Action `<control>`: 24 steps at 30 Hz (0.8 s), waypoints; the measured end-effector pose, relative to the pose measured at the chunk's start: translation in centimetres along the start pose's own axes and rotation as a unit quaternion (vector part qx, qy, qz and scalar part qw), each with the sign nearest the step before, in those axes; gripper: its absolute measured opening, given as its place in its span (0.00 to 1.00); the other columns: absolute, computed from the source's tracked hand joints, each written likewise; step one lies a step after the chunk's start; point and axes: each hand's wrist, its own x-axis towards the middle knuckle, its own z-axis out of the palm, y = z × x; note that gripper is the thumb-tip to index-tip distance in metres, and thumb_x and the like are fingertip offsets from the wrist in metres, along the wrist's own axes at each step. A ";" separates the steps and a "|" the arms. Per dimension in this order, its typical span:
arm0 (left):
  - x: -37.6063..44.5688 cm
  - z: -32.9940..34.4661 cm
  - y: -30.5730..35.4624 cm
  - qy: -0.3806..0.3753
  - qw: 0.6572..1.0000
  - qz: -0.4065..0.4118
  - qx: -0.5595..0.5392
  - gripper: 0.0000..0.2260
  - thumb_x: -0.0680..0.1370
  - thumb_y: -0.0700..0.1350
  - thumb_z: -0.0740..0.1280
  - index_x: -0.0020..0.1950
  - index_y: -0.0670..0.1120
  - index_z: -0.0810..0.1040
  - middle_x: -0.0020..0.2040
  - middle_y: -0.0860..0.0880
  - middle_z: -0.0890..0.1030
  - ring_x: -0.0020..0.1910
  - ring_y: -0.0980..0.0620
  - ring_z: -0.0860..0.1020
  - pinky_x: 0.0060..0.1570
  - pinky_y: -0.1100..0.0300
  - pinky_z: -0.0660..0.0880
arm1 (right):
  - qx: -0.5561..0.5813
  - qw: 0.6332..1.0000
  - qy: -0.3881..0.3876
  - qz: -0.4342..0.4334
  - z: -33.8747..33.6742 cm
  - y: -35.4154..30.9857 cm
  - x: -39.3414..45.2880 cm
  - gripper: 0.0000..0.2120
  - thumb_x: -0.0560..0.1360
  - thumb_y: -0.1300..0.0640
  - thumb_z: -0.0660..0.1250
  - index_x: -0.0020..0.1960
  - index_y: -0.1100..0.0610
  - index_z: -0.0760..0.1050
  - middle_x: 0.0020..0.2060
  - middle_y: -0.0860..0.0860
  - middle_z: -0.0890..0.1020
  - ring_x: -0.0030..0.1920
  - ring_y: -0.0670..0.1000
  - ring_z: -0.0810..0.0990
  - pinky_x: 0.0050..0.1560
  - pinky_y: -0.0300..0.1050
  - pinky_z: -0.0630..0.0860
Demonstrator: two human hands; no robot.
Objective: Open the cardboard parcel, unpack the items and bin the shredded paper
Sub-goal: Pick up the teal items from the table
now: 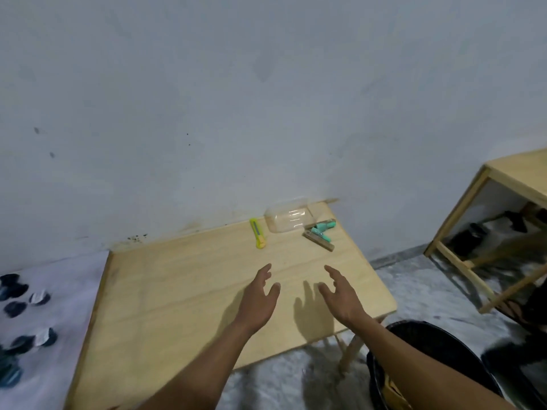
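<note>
We see our left hand (260, 294) and right hand (340, 294) spread wide, empty, palms facing, above the wooden table (165, 291). No parcel in view. Unpacked items, clear box (288, 218), yellow cutter (257, 233), lie beyond our fingertips. Black bin (438, 344) sits under our right forearm.

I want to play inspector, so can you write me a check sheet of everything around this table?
Surface: wooden table, mostly bare, against a grey wall.
Job's things: yellow utility knife, clear plastic container and teal items lie at the far edge; no parcel seen; black bin at lower right with something yellow inside.
Clutter: dark bundles on white cloth at left.
Hands: left hand and right hand open, empty, above the table.
Cables: nothing seen.
Surroundings: second wooden table at right, dark things beneath.
</note>
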 end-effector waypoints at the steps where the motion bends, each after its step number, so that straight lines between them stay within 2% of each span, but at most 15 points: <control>1: 0.7 -0.4 -0.3 0.004 1.000 -0.001 0.001 0.23 0.80 0.46 0.64 0.74 0.53 0.64 0.70 0.47 0.73 0.68 0.48 0.71 0.63 0.60 0.67 | -0.004 1.000 -0.003 -0.003 0.3 -0.2 0.7 0.25 0.81 0.52 0.61 0.76 0.54 0.60 0.74 0.55 0.65 0.73 0.56 0.65 0.71 0.51 0.64; 3: 2.1 -0.7 -0.8 0.008 1.000 -0.005 0.006 0.23 0.80 0.46 0.64 0.74 0.53 0.63 0.71 0.47 0.72 0.69 0.48 0.70 0.66 0.57 0.67 | -0.014 1.000 -0.008 -0.010 0.8 -0.5 2.4 0.25 0.81 0.52 0.61 0.76 0.53 0.61 0.74 0.55 0.66 0.73 0.56 0.65 0.71 0.51 0.64; 7: 5.5 -0.6 -2.4 0.022 0.999 -0.020 0.026 0.25 0.80 0.45 0.63 0.76 0.53 0.61 0.73 0.48 0.68 0.72 0.49 0.67 0.67 0.59 0.64 | -0.053 0.998 -0.010 -0.025 1.1 -0.1 6.4 0.25 0.80 0.53 0.62 0.75 0.53 0.62 0.73 0.54 0.67 0.72 0.54 0.65 0.71 0.48 0.63; 11: 9.5 -0.4 -4.3 0.072 0.990 -0.048 0.107 0.27 0.79 0.45 0.64 0.77 0.46 0.60 0.76 0.45 0.65 0.75 0.47 0.62 0.73 0.56 0.59 | -0.145 0.988 0.004 -0.048 0.8 1.0 11.7 0.29 0.77 0.48 0.65 0.75 0.51 0.61 0.74 0.54 0.66 0.72 0.56 0.64 0.70 0.52 0.64; 13: 11.2 -0.2 -5.8 0.080 0.979 -0.056 0.178 0.28 0.79 0.47 0.64 0.77 0.44 0.59 0.76 0.42 0.62 0.76 0.43 0.59 0.75 0.52 0.56 | -0.217 0.975 0.011 -0.050 0.2 1.7 14.6 0.36 0.75 0.42 0.65 0.77 0.51 0.55 0.77 0.55 0.58 0.76 0.58 0.57 0.71 0.56 0.62; 16: 13.7 -0.2 -8.2 0.086 0.962 -0.093 0.244 0.31 0.79 0.54 0.61 0.78 0.44 0.56 0.79 0.43 0.57 0.78 0.41 0.53 0.75 0.47 0.52 | -0.309 0.950 -0.004 -0.040 -0.9 2.5 19.1 0.49 0.70 0.31 0.64 0.79 0.55 0.45 0.79 0.55 0.44 0.79 0.58 0.42 0.75 0.59 0.52; 20: 14.8 0.3 -10.7 0.080 0.926 -0.094 0.356 0.35 0.77 0.63 0.49 0.79 0.45 0.53 0.80 0.45 0.52 0.79 0.41 0.50 0.75 0.44 0.49 | -0.361 0.930 -0.067 -0.029 -2.3 3.8 24.1 0.60 0.64 0.24 0.62 0.78 0.56 0.36 0.78 0.54 0.36 0.77 0.57 0.34 0.75 0.64 0.45; 22: 14.7 0.8 -10.8 0.092 0.915 -0.090 0.382 0.36 0.76 0.64 0.46 0.79 0.44 0.53 0.80 0.45 0.54 0.78 0.41 0.53 0.74 0.43 0.51 | -0.373 0.923 -0.086 -0.035 -2.6 4.4 25.6 0.61 0.63 0.23 0.61 0.78 0.56 0.35 0.78 0.54 0.37 0.77 0.58 0.35 0.75 0.64 0.44; 24: 14.7 1.1 -10.6 0.104 0.910 -0.089 0.392 0.35 0.77 0.63 0.46 0.79 0.44 0.54 0.79 0.44 0.55 0.78 0.40 0.54 0.75 0.42 0.53 | -0.368 0.925 -0.065 -0.062 -2.8 4.6 26.1 0.56 0.64 0.23 0.61 0.78 0.55 0.43 0.78 0.54 0.47 0.78 0.59 0.43 0.74 0.64 0.47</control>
